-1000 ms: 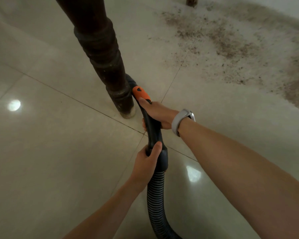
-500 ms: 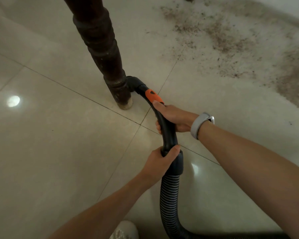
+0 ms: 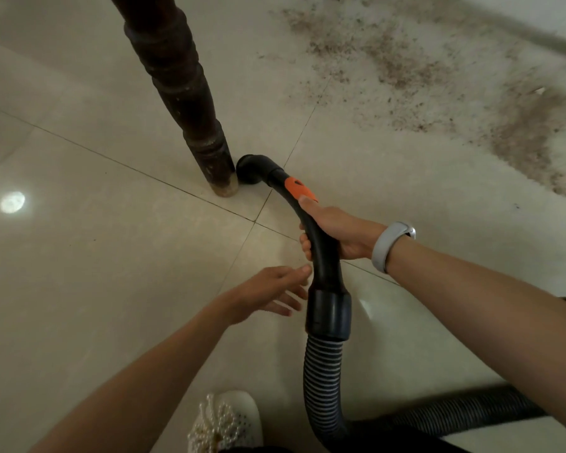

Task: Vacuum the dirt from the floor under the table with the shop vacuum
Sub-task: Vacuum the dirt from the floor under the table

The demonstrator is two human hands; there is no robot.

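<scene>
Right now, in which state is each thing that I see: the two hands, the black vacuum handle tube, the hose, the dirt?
right hand: grips the black curved vacuum handle tube
left hand: fingers spread, holds nothing
tube mouth: low beside the dark wooden table leg
grey ribbed hose: joined to the tube, bent
brown dirt: spread on the pale tiled floor, not vacuumed

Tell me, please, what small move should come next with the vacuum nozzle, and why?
Probably swing the nozzle right toward the dirt: it sits beside the table leg on clean tile, the right hand grips the wand, and the left hand is off it.
</scene>
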